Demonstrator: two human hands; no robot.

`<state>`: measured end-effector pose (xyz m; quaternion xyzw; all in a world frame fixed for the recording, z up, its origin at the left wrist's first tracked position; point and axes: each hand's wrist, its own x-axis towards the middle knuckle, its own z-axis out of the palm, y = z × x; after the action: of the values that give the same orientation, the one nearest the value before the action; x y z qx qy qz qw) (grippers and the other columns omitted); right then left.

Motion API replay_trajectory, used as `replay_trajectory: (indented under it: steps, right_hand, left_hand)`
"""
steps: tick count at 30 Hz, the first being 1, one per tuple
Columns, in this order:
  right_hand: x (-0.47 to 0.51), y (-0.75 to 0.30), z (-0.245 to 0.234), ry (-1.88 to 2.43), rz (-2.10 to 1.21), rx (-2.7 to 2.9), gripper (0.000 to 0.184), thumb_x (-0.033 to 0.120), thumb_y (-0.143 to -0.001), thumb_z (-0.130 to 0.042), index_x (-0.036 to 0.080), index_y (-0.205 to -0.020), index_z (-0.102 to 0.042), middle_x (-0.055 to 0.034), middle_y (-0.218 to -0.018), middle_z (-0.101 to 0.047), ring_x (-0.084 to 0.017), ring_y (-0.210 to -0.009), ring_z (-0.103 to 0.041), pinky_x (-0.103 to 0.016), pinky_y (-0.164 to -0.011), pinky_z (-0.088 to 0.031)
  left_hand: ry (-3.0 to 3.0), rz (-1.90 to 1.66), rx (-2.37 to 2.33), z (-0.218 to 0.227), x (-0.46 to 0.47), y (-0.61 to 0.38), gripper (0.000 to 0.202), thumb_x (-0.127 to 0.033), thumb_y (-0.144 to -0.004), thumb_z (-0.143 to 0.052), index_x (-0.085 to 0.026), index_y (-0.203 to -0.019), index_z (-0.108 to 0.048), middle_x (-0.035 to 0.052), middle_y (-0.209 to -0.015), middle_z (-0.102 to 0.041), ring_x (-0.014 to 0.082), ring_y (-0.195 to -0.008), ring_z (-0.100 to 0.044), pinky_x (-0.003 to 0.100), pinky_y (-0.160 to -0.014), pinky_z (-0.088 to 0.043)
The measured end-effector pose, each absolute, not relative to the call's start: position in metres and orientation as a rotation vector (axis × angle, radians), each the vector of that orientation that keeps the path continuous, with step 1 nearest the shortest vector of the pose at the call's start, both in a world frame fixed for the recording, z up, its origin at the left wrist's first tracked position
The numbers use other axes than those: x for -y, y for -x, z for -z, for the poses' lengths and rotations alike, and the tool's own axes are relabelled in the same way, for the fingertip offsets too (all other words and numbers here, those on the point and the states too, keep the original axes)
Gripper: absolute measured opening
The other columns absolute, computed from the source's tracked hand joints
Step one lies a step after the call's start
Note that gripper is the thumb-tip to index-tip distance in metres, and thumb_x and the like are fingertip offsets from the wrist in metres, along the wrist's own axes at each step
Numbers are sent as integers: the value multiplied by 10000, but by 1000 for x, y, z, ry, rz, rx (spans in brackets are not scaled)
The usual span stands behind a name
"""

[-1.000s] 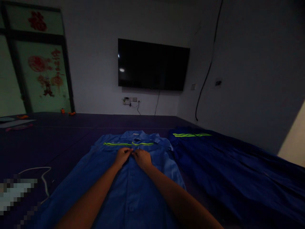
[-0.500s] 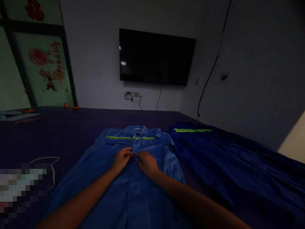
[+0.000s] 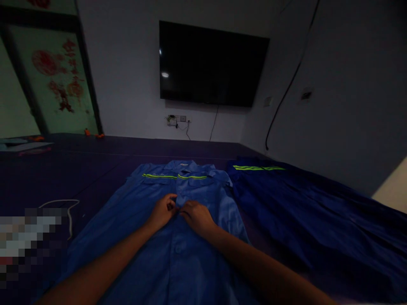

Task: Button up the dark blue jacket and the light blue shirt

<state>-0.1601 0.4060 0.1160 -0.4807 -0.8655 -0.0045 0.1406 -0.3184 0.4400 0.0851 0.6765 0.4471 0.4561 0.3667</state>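
A blue work shirt (image 3: 203, 271) lies face up and spread out in front of me, its collar pointing away and a yellow-green stripe across the chest. Over the middle of its front, my left hand (image 3: 163, 212) is closed, thumb and fingers pinching at the button placket from the left. Close beside it, my right hand (image 3: 197, 216) bends over the same strip with its fingertips pressed together on the cloth. Whatever small part lies between the fingertips is hidden. Lower on the placket, a button (image 3: 178, 250) shows faintly.
To the right lies a darker blue garment (image 3: 302, 212) with a yellow-green stripe (image 3: 257, 168). A white cord (image 3: 70, 220) curves over the dark purple floor (image 3: 95, 169) at left, near a blurred-out object (image 3: 28, 237). A television (image 3: 210, 63) hangs on the far wall.
The view has tilted down slightly, so the wall and television sit higher. Both hands stay at the placket, their fingertips shifting slightly and the right hand drawing a little closer to the left.
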Motion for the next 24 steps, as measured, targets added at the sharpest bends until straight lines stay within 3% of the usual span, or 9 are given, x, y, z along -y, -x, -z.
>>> replay_trajectory:
  steps: [14,24]
  right_hand:
    - [-409,161,-115,1399,109,2545,216,297,-874,-456,188,-960,-623,-59,-980,-640,-178,-929,-579,-251,-785,-421]
    - [-405,164,-120,1431,169,2529,225,326,-868,-464,190,-954,-621,-50,-970,-649,-176,-891,-600,-242,-731,-429]
  left_hand:
    - [-1573,-1188,-1127,-93,-435,317,484,-222,-572,-655,-134,-1033,-537,-51,-550,-572,104,-510,-517,210,-536,-374]
    - [-1338,-1216,-1084,-100,-429,317,573,-241,-507,-703,-138,-1048,-546,-22,-605,-628,121,-543,-560,216,-547,-398]
